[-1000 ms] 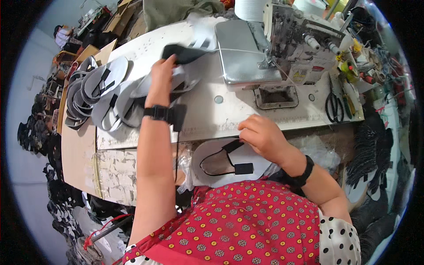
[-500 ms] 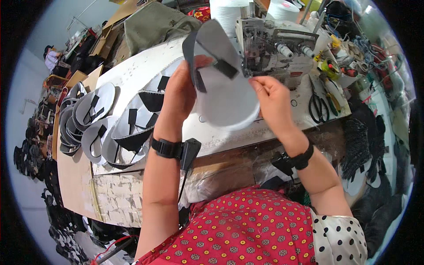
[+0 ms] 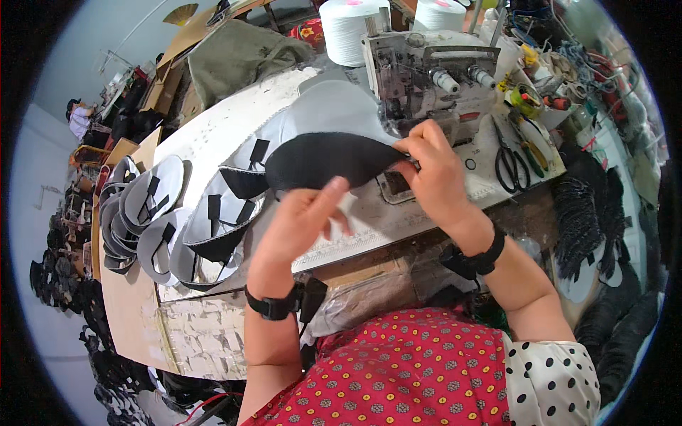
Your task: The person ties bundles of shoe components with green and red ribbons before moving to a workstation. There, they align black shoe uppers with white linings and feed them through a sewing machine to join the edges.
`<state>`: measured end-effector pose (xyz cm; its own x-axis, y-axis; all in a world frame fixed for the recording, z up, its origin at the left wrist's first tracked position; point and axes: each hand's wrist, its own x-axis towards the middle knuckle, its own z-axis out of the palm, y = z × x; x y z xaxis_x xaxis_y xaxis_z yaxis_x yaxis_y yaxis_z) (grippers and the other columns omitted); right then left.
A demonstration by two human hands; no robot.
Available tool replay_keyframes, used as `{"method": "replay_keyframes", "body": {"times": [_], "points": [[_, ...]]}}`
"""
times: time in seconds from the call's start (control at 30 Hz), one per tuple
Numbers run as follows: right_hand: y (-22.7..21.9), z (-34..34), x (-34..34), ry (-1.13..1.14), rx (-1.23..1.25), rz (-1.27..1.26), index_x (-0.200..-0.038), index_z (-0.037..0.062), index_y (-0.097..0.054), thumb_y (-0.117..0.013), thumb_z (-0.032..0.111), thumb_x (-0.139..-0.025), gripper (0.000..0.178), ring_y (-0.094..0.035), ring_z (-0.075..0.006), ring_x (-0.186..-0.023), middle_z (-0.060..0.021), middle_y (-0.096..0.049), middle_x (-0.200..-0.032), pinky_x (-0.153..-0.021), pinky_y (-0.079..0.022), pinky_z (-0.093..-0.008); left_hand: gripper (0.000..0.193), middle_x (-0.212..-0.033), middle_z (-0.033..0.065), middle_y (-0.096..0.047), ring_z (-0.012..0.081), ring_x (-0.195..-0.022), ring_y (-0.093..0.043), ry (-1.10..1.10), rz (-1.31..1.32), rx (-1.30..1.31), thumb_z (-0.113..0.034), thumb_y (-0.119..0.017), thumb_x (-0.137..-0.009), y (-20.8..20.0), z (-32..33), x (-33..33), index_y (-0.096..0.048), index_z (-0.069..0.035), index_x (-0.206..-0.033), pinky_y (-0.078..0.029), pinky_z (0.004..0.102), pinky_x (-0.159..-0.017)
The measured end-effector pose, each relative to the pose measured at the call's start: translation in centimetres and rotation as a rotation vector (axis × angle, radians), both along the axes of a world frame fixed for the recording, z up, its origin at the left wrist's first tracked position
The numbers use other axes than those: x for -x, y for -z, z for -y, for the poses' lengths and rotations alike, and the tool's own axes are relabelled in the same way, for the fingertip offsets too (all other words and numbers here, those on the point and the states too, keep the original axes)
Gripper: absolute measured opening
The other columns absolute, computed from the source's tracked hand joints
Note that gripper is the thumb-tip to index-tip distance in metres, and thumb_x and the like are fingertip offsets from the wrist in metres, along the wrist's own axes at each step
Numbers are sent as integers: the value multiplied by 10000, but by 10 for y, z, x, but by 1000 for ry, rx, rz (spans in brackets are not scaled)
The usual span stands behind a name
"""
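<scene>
A fabric piece with a black, leaf-shaped band and a broad white panel lies tilted in front of the sewing machine. My right hand pinches the band's pointed right end between thumb and fingers, close beside the machine. Below the band's lower edge is my left hand, its fingers apart and slightly smeared by motion. The left thumb overlaps the black cloth; whether it touches cannot be made out. Left of it sit similar grey-white stitched pieces with black tabs.
More curved pieces are stacked at the table's left. Black scissors and pliers lie right of the machine. White thread cones stand behind it. A grey-green cloth covers something at the back. A person is far left.
The piece has come down from its raised position and turned, so its black band now faces up. My left hand has let go and moved lower; my right hand still grips an end.
</scene>
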<state>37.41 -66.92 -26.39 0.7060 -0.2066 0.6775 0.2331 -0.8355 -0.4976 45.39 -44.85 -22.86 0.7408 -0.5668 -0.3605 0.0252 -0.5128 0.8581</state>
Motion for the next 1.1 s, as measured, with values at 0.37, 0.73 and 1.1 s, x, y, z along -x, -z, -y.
{"method": "replay_keyframes", "body": {"times": [0.37, 0.73, 1.1], "points": [[-41, -7, 20, -285, -472, -201, -931, -25, -646, -669, -69, -899, 58, -545, -56, -491, -26, -618, -668, -456, -404, -234, 272, -914, 117, -691, 237, -796, -681, -26, 744, 245, 69, -657, -814, 10, 19, -14, -625, -5, -1074, -537, 325, -681], [-6, 5, -1, -309, -281, 23, -1040, -11, -659, -600, -60, -897, 162, -657, -154, -600, -140, -716, -893, -525, -495, -308, 380, -884, 68, -569, 173, -733, -570, 80, 704, 442, 83, -705, -733, 12, 51, -43, -505, -46, -1030, -486, 292, -664], [15, 8, 25, -357, -328, -134, -1018, -13, -675, -613, -85, -916, 139, -585, -72, -555, -101, -737, -1142, -514, -502, -219, 285, -1091, 92, -669, 179, -993, -606, -307, -172, 1132, -316, -508, -1041, 48, 33, -81, -629, -69, -967, -458, 297, -889]]}}
